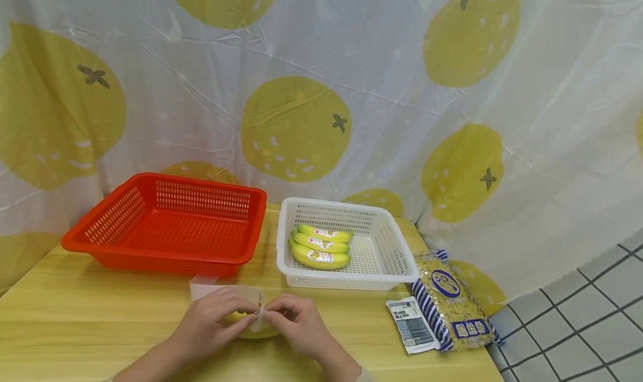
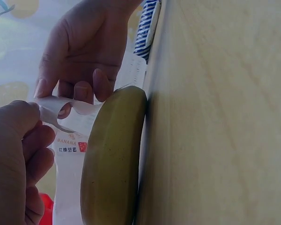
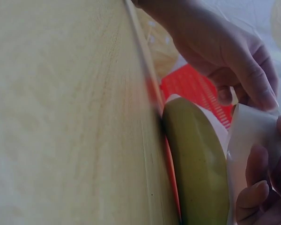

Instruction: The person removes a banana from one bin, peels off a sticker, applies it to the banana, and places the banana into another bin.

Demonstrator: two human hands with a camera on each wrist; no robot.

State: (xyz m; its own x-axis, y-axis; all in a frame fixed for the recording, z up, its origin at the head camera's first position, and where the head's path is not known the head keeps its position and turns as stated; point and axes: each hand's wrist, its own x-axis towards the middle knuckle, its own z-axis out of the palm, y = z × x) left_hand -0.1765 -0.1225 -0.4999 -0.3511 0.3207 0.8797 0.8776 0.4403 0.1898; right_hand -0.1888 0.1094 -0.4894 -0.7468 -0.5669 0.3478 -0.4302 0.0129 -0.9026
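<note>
A yellow banana (image 1: 258, 333) lies on the table in front of me, partly covered by my hands in the head view. Just beyond it is a thin white sheet (image 2: 68, 183), printed with the word BANANA; whether it is a bag or a flat wrapper I cannot tell. My left hand (image 1: 213, 319) pinches the sheet's raised edge between thumb and forefinger. Close beside it, my right hand (image 1: 300, 325) pinches the same edge with thumb and fingertips. In the right wrist view the banana (image 3: 196, 159) rests on the tabletop, alongside the lifted sheet (image 3: 253, 129).
A red basket (image 1: 246, 248) stands at the back left. Beside it, a white basket (image 1: 346, 281) holds three bananas (image 1: 321, 248) with stickers. To the right lie a small white packet (image 1: 413, 326) and a yellow, blue-striped bag (image 1: 452, 304) near the table's edge.
</note>
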